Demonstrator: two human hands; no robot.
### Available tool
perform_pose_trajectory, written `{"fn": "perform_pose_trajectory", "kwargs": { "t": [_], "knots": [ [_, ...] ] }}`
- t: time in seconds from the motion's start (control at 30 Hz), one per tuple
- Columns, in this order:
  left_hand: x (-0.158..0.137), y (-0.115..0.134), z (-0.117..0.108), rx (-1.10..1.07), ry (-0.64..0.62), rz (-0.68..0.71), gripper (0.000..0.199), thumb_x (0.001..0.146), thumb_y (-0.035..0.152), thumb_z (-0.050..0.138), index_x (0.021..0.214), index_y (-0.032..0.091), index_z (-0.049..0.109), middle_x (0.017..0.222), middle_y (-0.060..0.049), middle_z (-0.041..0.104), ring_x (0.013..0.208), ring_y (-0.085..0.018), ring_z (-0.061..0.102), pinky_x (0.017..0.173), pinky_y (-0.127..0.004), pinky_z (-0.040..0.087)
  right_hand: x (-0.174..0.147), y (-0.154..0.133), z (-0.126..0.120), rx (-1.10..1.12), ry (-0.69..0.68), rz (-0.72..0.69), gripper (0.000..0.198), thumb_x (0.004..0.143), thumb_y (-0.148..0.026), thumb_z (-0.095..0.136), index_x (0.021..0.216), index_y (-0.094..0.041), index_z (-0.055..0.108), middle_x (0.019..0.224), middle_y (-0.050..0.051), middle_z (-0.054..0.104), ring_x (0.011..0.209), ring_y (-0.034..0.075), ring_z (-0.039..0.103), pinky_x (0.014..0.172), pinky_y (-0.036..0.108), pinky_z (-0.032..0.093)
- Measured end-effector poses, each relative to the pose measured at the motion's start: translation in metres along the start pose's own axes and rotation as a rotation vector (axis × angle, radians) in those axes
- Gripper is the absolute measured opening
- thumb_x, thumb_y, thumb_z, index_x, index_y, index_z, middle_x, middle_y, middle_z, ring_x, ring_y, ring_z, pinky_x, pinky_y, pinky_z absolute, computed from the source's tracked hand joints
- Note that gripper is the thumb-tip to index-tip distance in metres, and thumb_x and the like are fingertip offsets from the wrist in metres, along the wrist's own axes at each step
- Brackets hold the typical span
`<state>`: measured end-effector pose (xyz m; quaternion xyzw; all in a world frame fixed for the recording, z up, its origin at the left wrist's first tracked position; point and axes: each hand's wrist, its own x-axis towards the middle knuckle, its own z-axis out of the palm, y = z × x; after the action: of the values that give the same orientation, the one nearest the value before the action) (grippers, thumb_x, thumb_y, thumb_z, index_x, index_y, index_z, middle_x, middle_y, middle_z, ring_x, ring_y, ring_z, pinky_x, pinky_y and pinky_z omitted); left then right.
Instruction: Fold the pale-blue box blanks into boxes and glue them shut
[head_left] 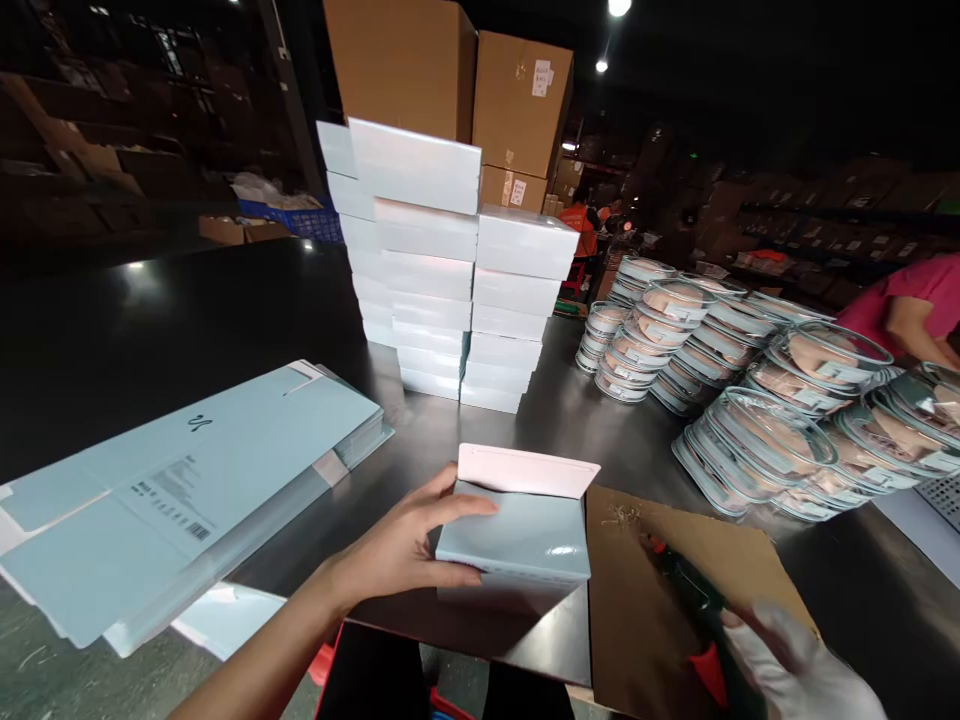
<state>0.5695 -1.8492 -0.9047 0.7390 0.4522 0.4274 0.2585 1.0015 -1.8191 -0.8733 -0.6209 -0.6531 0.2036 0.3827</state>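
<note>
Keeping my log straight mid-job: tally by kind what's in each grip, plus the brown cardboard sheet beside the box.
Light-blue box, in the left grip: 1
Glue gun, in the right grip: 1
Brown cardboard sheet: 1
Total: 3

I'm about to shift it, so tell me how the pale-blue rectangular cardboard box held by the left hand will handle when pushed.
The pale-blue rectangular cardboard box may slide readily: its surface looks glossy and the dark metal table smooth. Its raised pinkish-white flap, thin at the edge, would probably bend if pushed.
</note>
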Motion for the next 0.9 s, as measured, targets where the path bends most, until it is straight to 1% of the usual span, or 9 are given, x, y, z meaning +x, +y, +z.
{"fn": "perform_pose_trajectory", "kwargs": {
  "t": [0.1,0.2,0.4,0.53,0.63,0.7,0.77,0.83,0.9],
  "knots": [
    [0.000,-0.003,0.003,-0.019,0.041,0.049,0.050,0.078,0.038,0.090,0.126,0.031,0.076,0.113,-0.006,0.066,0.107,-0.028,0.067,0.092,-0.036,0.060,0.011,-0.045,0.052,0.236,-0.250,-0.206,0.089,0.082,-0.056,0.077,0.157,-0.041,0.032,0.154,0.009,0.058,0.137,0.030,0.059,0.116,0.053,0.046],
    [-0.001,-0.009,0.013,-0.082,0.121,0.153,0.048,0.079,0.039,0.089,0.125,0.033,0.074,0.118,-0.007,0.064,0.108,-0.028,0.069,0.090,-0.036,0.061,0.019,-0.076,0.095,0.428,-0.568,-0.460,0.105,0.088,-0.038,0.077,0.163,-0.048,0.005,0.167,0.009,0.040,0.150,0.025,0.045,0.120,0.051,0.039],
    [-0.001,-0.023,0.038,-0.211,0.308,0.342,0.071,0.095,0.052,0.069,0.150,0.049,0.023,0.151,-0.011,0.034,0.134,-0.030,0.059,0.102,-0.045,0.058,0.015,-0.088,0.113,0.215,-0.469,-0.868,0.078,0.075,0.000,0.054,0.144,-0.036,0.049,0.134,0.007,0.061,0.145,0.022,0.047,0.120,0.044,0.043],
    [-0.001,-0.020,0.029,-0.141,0.161,0.416,0.035,0.097,0.033,0.071,0.131,0.036,0.064,0.139,-0.009,0.054,0.142,-0.031,0.052,0.112,-0.045,0.052,0.021,-0.099,0.114,0.106,-0.395,-1.145,0.052,0.085,-0.007,0.060,0.132,-0.029,0.058,0.127,0.007,0.062,0.140,0.025,0.044,0.116,0.046,0.047],
    [0.000,-0.013,0.019,-0.025,0.170,0.422,0.025,0.095,0.032,0.073,0.119,0.031,0.076,0.150,-0.011,0.050,0.155,-0.035,0.033,0.122,-0.051,0.041,0.026,-0.104,0.117,0.053,-0.350,-1.236,0.038,0.094,-0.013,0.060,0.130,-0.026,0.059,0.129,0.008,0.064,0.134,0.026,0.049,0.111,0.048,0.051],
    [0.001,-0.009,0.016,-0.048,0.215,0.347,0.024,0.092,0.033,0.077,0.115,0.032,0.081,0.153,-0.010,0.054,0.156,-0.036,0.032,0.123,-0.055,0.038,0.024,-0.100,0.119,0.002,-0.318,-1.250,0.041,0.095,-0.013,0.059,0.134,-0.027,0.056,0.134,0.009,0.064,0.138,0.026,0.049,0.112,0.050,0.050],
    [0.000,-0.009,0.014,-0.166,0.260,0.241,0.022,0.087,0.038,0.083,0.108,0.034,0.084,0.138,-0.009,0.069,0.144,-0.036,0.052,0.120,-0.054,0.043,0.018,-0.088,0.119,-0.029,-0.276,-1.150,0.054,0.096,-0.018,0.061,0.147,-0.028,0.047,0.155,0.011,0.050,0.151,0.030,0.038,0.117,0.055,0.046],
    [-0.003,-0.014,0.015,-0.254,0.357,0.136,0.022,0.083,0.043,0.086,0.101,0.031,0.086,0.122,-0.009,0.078,0.127,-0.034,0.067,0.115,-0.053,0.049,0.010,-0.067,0.120,0.071,-0.185,-0.878,0.070,0.098,-0.028,0.061,0.160,-0.033,0.030,0.170,0.011,0.028,0.156,0.033,0.032,0.118,0.057,0.045],
    [-0.008,-0.022,0.019,-0.276,0.515,0.038,0.028,0.087,0.049,0.081,0.103,0.026,0.083,0.125,-0.012,0.076,0.124,-0.034,0.069,0.110,-0.053,0.052,-0.001,-0.046,0.121,0.237,-0.130,-0.583,0.076,0.100,-0.040,0.058,0.164,-0.039,0.018,0.170,0.010,0.030,0.149,0.032,0.045,0.109,0.051,0.055]
  ]
}}
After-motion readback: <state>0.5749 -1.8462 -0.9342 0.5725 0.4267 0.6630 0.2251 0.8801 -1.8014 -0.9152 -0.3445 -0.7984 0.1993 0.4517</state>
